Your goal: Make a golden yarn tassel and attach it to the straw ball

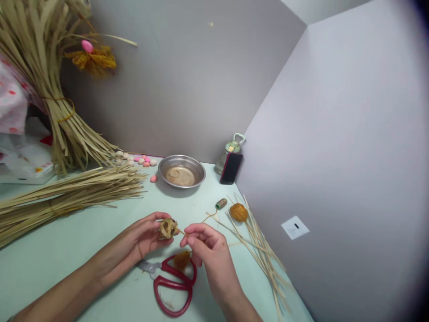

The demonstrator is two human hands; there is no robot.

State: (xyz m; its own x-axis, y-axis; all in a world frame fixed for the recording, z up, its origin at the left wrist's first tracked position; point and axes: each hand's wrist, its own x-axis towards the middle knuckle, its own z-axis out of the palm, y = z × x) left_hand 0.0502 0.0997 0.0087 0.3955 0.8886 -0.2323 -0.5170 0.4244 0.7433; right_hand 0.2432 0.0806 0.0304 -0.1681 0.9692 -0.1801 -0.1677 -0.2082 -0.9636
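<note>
Between the fingers of my left hand (145,235) is a small woven straw ball (168,228) with dark gaps in its weave. A thin cord (181,231) comes out of the ball's right side, and my right hand (208,246) pinches it between thumb and fingertips. Just below the hands, red-handled scissors (174,286) lie on the table, blades toward the left. A golden-brown tassel (182,260) hangs or lies over the scissors' upper handle loop; its upper end is partly hidden by my right hand.
A metal bowl of water (181,171) stands at the back, with pink and white beads (144,161) beside it. Straw bundles (70,197) fill the left. To the right are a thread spool (221,204), a brown yarn ball (238,212), loose straw strips (264,255), and a phone (231,168) against a bottle (221,162).
</note>
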